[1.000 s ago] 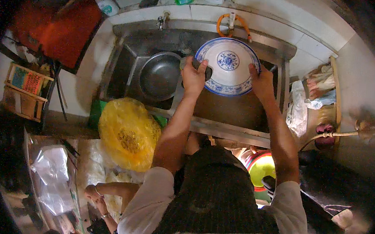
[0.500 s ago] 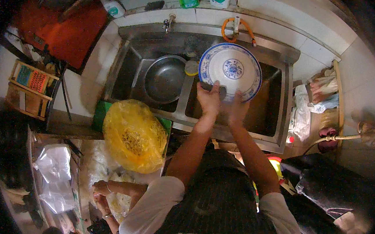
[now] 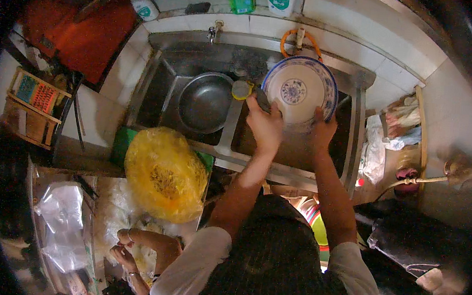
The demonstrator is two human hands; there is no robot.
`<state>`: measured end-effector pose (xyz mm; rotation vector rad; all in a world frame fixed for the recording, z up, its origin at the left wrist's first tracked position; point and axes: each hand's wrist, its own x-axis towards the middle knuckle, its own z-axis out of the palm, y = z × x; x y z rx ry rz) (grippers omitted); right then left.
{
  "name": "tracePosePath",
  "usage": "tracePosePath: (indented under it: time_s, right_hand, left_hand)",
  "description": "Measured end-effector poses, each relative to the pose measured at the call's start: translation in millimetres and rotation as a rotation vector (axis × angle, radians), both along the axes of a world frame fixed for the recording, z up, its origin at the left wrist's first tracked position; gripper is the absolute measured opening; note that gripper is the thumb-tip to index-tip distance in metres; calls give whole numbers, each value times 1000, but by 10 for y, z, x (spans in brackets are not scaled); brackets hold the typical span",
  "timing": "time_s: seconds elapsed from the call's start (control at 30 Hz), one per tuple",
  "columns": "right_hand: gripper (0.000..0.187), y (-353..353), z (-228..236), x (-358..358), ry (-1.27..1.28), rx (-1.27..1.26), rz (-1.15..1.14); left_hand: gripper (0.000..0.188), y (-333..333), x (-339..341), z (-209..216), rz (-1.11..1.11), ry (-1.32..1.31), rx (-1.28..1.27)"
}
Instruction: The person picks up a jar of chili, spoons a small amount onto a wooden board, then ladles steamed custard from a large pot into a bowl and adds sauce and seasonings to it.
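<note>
Over the right basin of the steel sink [image 3: 231, 139], a white plate [image 3: 306, 106] with a blue patterned rim and a blue flower in its middle is held up, tilted. My right hand [image 3: 324, 131] grips its near right rim. My left hand [image 3: 265, 129] is by the plate's near left edge, closed around a dark pad [image 3: 262, 98] that looks like a scouring pad. Part of that pad is hidden by the fingers. Just beyond it, on the sink's divider, rests a small round container [image 3: 241, 89] with a yellow rim.
A round metal bowl [image 3: 206, 103] sits in the left basin. Behind are a tap [image 3: 212, 33], an orange hose [image 3: 287, 38] and bottles [image 3: 281, 0]. A yellow plastic bag [image 3: 164, 175] lies near left. Another person's hands [image 3: 128, 252] show at lower left.
The plate has shifted slightly right. My left hand has moved from the plate's near part to its left edge, pad included. My right hand has moved right along the rim.
</note>
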<state>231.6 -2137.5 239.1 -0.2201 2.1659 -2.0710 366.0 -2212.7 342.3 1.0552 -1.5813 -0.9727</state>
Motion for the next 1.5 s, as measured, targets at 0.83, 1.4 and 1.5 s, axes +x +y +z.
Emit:
tracePosePath:
  time_s: [0.83,1.4,1.5]
  right_hand:
    - [29,347,-277,43,-1064,-697,728]
    - [37,330,-209,-378,-309,-223,266]
    - [35,362,172,-48,-297,-205,193]
  left_hand:
    - [49,-1255,-853,231,-969,-546,-109]
    - [40,-469,-629,-659,-966,407,1124]
    - [41,-305,-375,-525,-827,356,1113]
